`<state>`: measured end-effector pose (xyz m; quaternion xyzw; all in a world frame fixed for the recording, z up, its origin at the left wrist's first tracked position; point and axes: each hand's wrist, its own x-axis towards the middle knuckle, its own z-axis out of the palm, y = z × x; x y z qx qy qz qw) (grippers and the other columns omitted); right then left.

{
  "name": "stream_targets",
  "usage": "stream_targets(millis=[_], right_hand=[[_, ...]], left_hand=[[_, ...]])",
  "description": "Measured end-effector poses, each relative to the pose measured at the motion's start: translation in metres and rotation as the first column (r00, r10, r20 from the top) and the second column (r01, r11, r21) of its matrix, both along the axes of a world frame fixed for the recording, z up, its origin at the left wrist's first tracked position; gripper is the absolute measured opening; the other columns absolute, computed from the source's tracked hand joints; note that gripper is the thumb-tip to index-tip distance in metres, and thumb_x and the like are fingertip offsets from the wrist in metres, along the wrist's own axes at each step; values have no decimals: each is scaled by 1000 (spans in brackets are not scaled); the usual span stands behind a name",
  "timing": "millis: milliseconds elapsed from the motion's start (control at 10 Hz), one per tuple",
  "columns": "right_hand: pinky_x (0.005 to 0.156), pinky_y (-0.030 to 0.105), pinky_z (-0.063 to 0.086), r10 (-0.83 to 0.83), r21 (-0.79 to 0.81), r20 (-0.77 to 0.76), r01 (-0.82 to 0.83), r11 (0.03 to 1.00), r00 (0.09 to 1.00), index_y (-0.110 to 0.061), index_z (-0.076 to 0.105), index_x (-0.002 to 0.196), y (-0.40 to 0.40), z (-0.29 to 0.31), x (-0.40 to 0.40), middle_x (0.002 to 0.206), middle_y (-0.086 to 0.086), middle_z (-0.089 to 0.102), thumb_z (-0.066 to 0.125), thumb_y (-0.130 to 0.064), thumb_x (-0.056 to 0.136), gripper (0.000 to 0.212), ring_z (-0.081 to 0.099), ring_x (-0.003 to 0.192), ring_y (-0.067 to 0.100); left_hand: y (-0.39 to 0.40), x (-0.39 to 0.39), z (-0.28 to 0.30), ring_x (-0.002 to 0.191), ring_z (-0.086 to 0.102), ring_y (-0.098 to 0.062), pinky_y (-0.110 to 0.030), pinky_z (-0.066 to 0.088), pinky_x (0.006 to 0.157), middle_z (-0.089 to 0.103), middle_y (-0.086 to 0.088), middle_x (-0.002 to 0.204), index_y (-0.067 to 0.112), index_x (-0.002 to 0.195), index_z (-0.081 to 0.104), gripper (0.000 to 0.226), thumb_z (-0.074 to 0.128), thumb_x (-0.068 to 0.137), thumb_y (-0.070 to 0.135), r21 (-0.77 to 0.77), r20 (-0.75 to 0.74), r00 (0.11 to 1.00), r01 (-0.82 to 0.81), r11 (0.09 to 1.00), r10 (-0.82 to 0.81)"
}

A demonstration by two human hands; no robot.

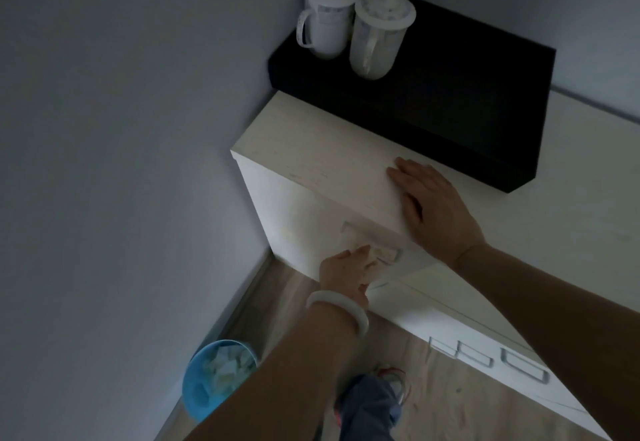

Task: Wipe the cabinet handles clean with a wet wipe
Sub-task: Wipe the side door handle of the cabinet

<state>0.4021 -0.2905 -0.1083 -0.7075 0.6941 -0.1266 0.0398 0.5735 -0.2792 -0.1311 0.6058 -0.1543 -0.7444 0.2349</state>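
Observation:
A pale wooden cabinet (311, 149) stands in a room corner. On its front, just under the top edge, runs a metal bar handle (349, 227). My left hand (346, 274), with a white bangle on the wrist, pinches a white wet wipe (382, 255) against the right part of that handle. My right hand (433, 205) lies flat with straight fingers on the cabinet top near its front edge. More handles (526, 369) show on lower cabinet fronts at the lower right.
A black box (467, 101) sits on the cabinet top by the wall, with two white lidded mugs (346, 21) on it. A blue bin (218, 374) holding crumpled wipes stands on the wooden floor at the left. My shoe (394, 385) is below.

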Motion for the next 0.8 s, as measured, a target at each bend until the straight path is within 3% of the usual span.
stream_targets(millis=[100, 200, 300, 400, 500, 600, 800], right_hand=[[120, 31, 14, -1, -3, 5, 1, 1000, 1000, -22, 39, 146, 0, 0, 0, 153, 0, 37, 28, -31, 100, 48, 30, 142, 12], [120, 31, 14, 2, -12, 4, -2, 1000, 1000, -21, 40, 146, 0, 0, 0, 153, 0, 37, 32, -28, 101, 46, 30, 141, 12], [120, 31, 14, -2, -16, 0, 2, 1000, 1000, -21, 40, 146, 0, -1, 0, 153, 0, 37, 36, -24, 102, 44, 30, 141, 13], [120, 35, 18, 5, -14, 2, -5, 1000, 1000, -22, 39, 146, 0, -2, 0, 153, 0, 37, 33, -27, 101, 45, 31, 141, 13], [120, 35, 18, 17, -29, 19, -17, 999, 1000, -20, 41, 145, -1, -3, -1, 152, 1, 38, 36, -24, 101, 44, 32, 141, 14], [120, 34, 17, 18, -36, 23, -17, 999, 1000, -20, 42, 145, -1, -3, -2, 151, 2, 39, 37, -24, 101, 44, 33, 140, 14], [120, 37, 20, 19, -22, 18, -19, 1000, 1000, -20, 42, 145, -2, -4, -3, 152, 2, 38, 31, -28, 100, 47, 33, 141, 15]], left_hand=[[-10, 7, -4, 88, 67, -25, -32, 56, 73, 68, -9, 95, 12, 93, 62, 13, 72, 85, 9, -63, 57, 995, -75, 995, 79], [-10, 7, -7, 90, 68, -29, -30, 55, 70, 70, -13, 98, 8, 101, 65, 21, 74, 82, 11, -112, 97, 992, -72, 991, 83], [5, -4, -3, 80, 62, -26, -31, 50, 71, 67, -13, 84, 1, 90, 69, 12, 71, 84, 11, -26, 62, 998, -12, 1000, 13], [18, -15, 0, 80, 62, -25, -33, 52, 74, 67, -13, 83, 5, 80, 68, 6, 70, 85, 8, 39, -49, 999, 19, 999, -17], [5, -4, -5, 70, 55, -14, -30, 49, 71, 58, -3, 78, 13, 81, 60, 11, 68, 89, 12, -39, 46, 998, 52, 998, -50], [-8, 8, -10, 68, 53, -12, -33, 47, 80, 55, 0, 77, 17, 79, 56, 16, 68, 89, 15, -88, 86, 996, -7, 996, 15], [20, -22, 1, 71, 54, -15, -35, 48, 83, 55, 0, 76, 17, 75, 55, 20, 67, 89, 9, -27, 37, 991, 133, 991, -132]])
